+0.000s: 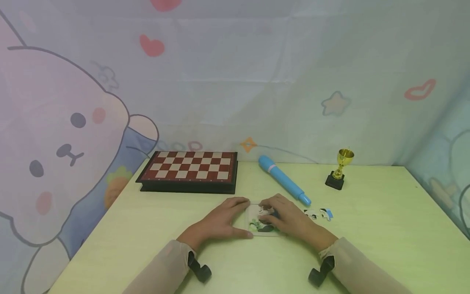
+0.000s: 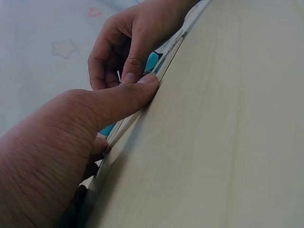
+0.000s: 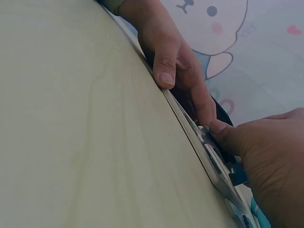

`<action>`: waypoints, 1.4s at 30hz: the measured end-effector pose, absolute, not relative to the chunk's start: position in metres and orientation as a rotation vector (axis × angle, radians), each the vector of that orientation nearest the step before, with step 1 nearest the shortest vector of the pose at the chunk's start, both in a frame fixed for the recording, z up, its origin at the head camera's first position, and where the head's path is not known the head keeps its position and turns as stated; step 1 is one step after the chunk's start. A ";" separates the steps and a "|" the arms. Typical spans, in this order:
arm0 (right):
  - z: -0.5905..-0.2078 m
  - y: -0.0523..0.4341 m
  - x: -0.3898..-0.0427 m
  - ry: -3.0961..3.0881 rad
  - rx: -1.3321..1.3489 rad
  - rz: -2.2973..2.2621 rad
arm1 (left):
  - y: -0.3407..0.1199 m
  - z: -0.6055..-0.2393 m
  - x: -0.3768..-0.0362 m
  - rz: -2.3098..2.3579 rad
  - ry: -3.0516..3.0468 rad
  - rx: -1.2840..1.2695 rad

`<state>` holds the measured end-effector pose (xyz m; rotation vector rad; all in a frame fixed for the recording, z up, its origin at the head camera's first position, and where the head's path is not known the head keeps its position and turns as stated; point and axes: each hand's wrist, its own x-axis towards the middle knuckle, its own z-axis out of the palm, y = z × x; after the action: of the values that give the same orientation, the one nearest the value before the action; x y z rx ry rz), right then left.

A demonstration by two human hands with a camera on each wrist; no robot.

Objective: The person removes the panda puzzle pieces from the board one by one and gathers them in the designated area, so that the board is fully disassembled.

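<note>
From the head view: left hand (image 1: 220,222) and right hand (image 1: 290,218) flat on the yellow table (image 1: 367,245), both holding a small puzzle tray (image 1: 258,222) between them, near the front middle. Left thumb and fingers curled round the tray's left edge. Right fingers lying over the puzzle pieces inside. Loose puzzle pieces (image 1: 318,213) just to the right. Behind, a blue pen (image 1: 282,179), a chessboard (image 1: 189,170) and a little gold trophy (image 1: 340,168).

From the left wrist: left hand (image 2: 57,156) with thumb pressed on the tray edge (image 2: 142,111); right hand (image 2: 130,40) with bent fingers on top.

From the right wrist: right hand (image 3: 270,156) with its thumb tip pushing on a piece in the tray (image 3: 209,161); left hand (image 3: 175,66) pinching the far edge.
</note>
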<state>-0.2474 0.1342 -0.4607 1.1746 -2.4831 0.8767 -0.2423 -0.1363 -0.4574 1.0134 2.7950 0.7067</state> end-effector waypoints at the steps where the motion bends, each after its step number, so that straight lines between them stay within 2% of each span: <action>1: -0.461 0.134 -0.247 -2.482 1.182 0.873 | -0.136 -0.458 -0.242 0.705 2.794 1.013; 18: -0.466 0.139 -0.253 -2.507 1.148 0.860 | -0.137 -0.457 -0.242 0.706 2.790 1.025; 42: -0.467 0.139 -0.252 -2.285 1.334 1.022 | -0.137 -0.457 -0.242 0.689 2.796 1.028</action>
<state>-0.2520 0.1391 -0.4669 1.3336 -2.2850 1.0223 -0.2423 -0.1371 -0.4575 1.0284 2.7955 0.6890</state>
